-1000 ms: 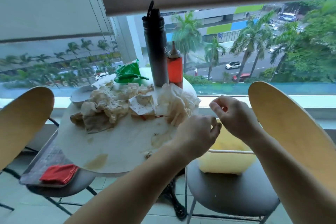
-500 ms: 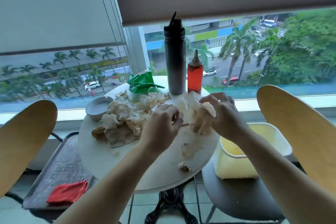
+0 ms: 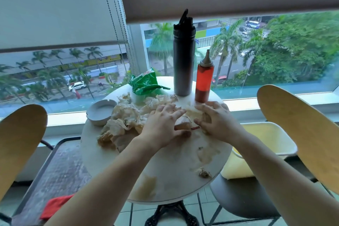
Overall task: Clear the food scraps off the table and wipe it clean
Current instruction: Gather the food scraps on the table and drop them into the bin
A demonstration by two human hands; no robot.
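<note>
Reaching over the round white table, the person puts both hands on the heap of crumpled, greasy paper and food scraps in the middle of it. The left hand lies on the heap with fingers spread and a little bent, pressing and not yet closing on anything; the right hand has its fingers curled around a piece of the paper at the right side of the heap, probably to gather it toward the left hand. A small scrap lies apart near the right edge, among brown smears. At the far edge stand a dark bottle and a red sauce bottle, with a green wrapper to their left and a white ashtray beside the heap. A yellow bin waits on the right chair, close enough to receive the scraps. A red cloth lies low on the left, likely for the wiping.
</note>
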